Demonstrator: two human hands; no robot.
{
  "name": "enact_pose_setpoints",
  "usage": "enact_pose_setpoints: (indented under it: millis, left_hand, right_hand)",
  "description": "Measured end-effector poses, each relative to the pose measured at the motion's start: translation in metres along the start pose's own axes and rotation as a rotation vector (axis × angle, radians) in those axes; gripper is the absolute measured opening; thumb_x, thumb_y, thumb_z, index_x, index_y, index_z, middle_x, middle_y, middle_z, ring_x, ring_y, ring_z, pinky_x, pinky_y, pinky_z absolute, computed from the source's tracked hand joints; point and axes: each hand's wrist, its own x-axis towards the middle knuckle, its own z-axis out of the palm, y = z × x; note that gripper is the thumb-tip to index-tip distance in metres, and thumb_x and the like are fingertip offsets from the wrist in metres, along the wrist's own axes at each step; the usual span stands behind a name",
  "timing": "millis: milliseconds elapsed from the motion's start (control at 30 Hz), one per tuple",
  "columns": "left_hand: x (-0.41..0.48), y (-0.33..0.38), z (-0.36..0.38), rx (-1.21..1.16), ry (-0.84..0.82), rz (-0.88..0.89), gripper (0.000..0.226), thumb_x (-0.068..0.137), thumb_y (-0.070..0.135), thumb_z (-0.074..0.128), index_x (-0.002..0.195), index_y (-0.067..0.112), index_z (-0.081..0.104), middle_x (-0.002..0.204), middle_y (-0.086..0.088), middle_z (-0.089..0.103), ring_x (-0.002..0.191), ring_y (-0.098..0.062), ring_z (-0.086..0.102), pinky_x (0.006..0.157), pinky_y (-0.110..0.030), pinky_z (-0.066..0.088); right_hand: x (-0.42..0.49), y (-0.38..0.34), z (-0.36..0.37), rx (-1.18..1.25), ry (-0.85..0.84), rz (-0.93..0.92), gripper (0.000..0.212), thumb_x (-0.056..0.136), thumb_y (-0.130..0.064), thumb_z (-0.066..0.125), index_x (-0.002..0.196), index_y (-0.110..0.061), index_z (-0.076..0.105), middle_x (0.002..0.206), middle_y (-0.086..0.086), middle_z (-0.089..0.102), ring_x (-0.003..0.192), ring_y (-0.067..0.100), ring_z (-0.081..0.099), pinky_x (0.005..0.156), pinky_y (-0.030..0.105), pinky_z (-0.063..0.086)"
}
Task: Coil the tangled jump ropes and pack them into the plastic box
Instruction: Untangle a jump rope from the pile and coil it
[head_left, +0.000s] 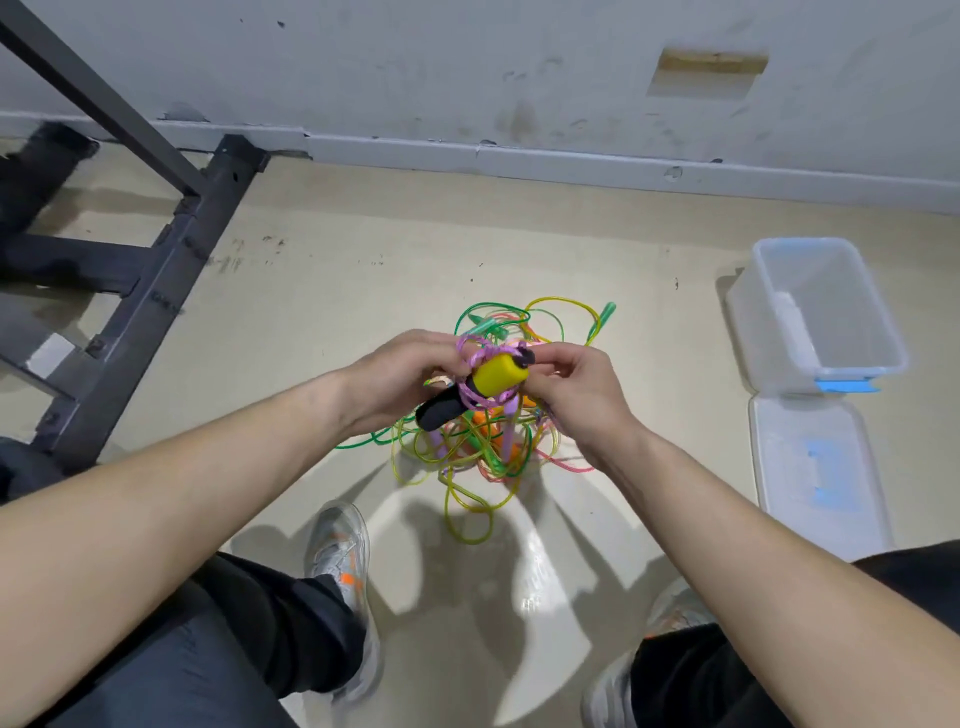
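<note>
A yellow and black jump rope handle (500, 375) is held above the floor with a purple rope (480, 353) wound around it. My left hand (402, 376) grips the handle's black lower part. My right hand (569, 387) pinches the handle's top end and the purple rope. Below them lies a tangled pile of jump ropes (480, 452) in green, yellow, pink and orange. The clear plastic box (852, 366) stands open on the floor to the right, with nothing visible inside.
The box's lid (815, 478) lies flat just in front of the box. A black metal frame (150, 291) stands at the left. My two shoes (340, 551) are near the pile. A wall with a baseboard runs across the back.
</note>
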Motion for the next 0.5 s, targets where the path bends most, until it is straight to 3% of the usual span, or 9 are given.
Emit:
enact_pose_setpoints:
  millis: [100,167,267,333,400,500]
  left_hand:
    - [0.000,0.003,0.009,-0.031,0.121,-0.042,0.041,0.088,0.042,0.056,0.073,0.007,0.072,0.082,-0.006,0.067,0.083,-0.019,0.053,0.084,-0.033,0.038]
    - [0.002,0.007,0.008,0.036,0.223,0.030,0.050,0.096,0.031,0.043,0.060,0.015,0.073,0.078,-0.004,0.071,0.076,-0.020,0.053,0.080,-0.034,0.042]
    - [0.001,0.019,0.003,0.181,0.164,0.095,0.034,0.073,0.024,0.047,0.074,0.004,0.074,0.088,0.002,0.074,0.081,-0.017,0.057,0.070,-0.024,0.050]
    - [0.001,0.023,0.000,0.240,0.106,0.135,0.032,0.066,0.015,0.050,0.082,-0.002,0.072,0.102,-0.003,0.074,0.088,-0.014,0.062,0.075,-0.023,0.052]
    - [0.000,0.023,0.000,0.252,0.076,0.182,0.028,0.069,-0.005,0.049,0.083,0.000,0.073,0.111,-0.006,0.073,0.091,-0.014,0.066,0.082,-0.029,0.053]
    - [0.001,0.017,-0.001,0.290,0.100,0.212,0.029,0.086,-0.017,0.053,0.092,0.002,0.074,0.095,-0.006,0.074,0.075,-0.014,0.065,0.076,-0.030,0.053]
  right_hand:
    - [-0.003,0.002,0.007,0.141,0.003,0.035,0.029,0.080,0.014,0.070,0.084,-0.014,0.076,0.063,-0.002,0.065,0.051,0.003,0.054,0.051,0.014,0.041]
    - [-0.004,0.003,0.011,0.219,-0.011,0.056,0.030,0.081,0.014,0.069,0.085,-0.015,0.077,0.068,0.003,0.069,0.056,0.008,0.059,0.056,0.018,0.046]
    - [-0.002,0.007,0.015,0.266,-0.046,0.069,0.035,0.076,0.020,0.068,0.087,-0.013,0.077,0.074,0.004,0.073,0.068,0.017,0.066,0.066,0.029,0.052]
    - [-0.002,0.009,0.017,0.264,-0.073,0.077,0.034,0.074,0.021,0.068,0.091,-0.008,0.076,0.077,0.007,0.073,0.071,0.021,0.066,0.068,0.032,0.053]
    - [-0.002,0.010,0.018,0.297,-0.095,0.076,0.033,0.075,0.021,0.067,0.099,-0.001,0.075,0.084,0.016,0.073,0.076,0.027,0.066,0.072,0.035,0.054]
    - [-0.005,0.004,0.017,0.347,-0.140,0.070,0.031,0.077,0.020,0.066,0.101,0.004,0.072,0.085,0.015,0.073,0.075,0.023,0.069,0.066,0.030,0.056]
